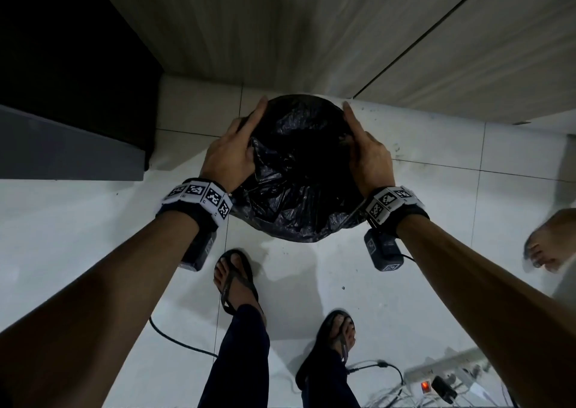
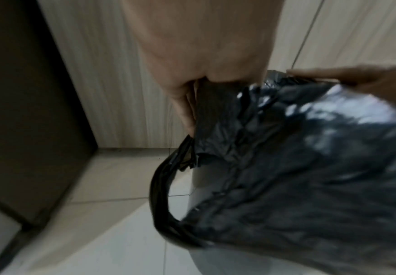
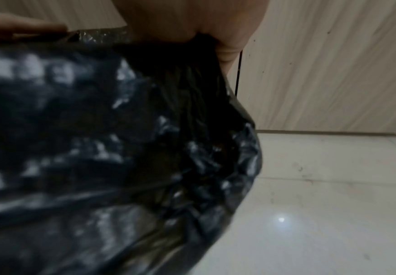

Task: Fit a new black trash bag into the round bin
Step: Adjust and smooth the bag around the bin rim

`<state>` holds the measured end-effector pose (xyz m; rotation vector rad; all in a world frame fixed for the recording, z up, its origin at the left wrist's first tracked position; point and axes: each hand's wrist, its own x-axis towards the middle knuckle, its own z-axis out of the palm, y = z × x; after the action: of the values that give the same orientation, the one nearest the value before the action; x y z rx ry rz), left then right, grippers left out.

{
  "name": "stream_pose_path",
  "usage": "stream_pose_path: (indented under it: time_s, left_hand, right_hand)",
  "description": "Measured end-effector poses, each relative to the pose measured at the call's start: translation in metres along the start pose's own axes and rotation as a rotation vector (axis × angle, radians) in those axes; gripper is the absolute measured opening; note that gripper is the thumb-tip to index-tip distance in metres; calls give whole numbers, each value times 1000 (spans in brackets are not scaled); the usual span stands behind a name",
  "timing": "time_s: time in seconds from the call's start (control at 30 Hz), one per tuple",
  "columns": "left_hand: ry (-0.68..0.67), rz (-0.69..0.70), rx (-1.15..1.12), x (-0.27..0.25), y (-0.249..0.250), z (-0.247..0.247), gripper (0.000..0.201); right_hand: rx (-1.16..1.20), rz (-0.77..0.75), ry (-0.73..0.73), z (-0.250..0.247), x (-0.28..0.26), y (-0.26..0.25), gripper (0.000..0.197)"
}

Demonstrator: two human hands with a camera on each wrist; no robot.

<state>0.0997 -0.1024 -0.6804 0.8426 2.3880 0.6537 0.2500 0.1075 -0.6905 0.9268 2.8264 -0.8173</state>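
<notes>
The black trash bag (image 1: 299, 164) lies crumpled over the mouth of the round bin, its edge folded down over the near side. A stretch of the bin's pale wall (image 2: 204, 188) shows under the bag, beside a hanging bag loop (image 2: 161, 195). My left hand (image 1: 232, 151) grips the bag's edge at the left of the rim, index finger stretched along it. My right hand (image 1: 369, 155) grips the edge at the right in the same way. Up close, plastic comes out from under my left hand (image 2: 192, 55) and from under my right hand (image 3: 192, 16).
The bin stands on white floor tiles (image 1: 436, 164) close to a pale wood-grain wall (image 1: 280, 27). A dark cabinet (image 1: 71, 73) is at the left. My sandalled feet (image 1: 237, 276) are just behind the bin. A power strip with cables (image 1: 445, 376) lies bottom right, another person's bare foot (image 1: 548, 242) at right.
</notes>
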Motion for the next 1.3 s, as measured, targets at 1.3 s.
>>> stream_pose_path:
  time_s: [1.3]
  left_hand:
    - [391, -406, -622, -126, 56, 107, 133]
  right_hand:
    - [528, 411, 71, 38, -122, -32, 114]
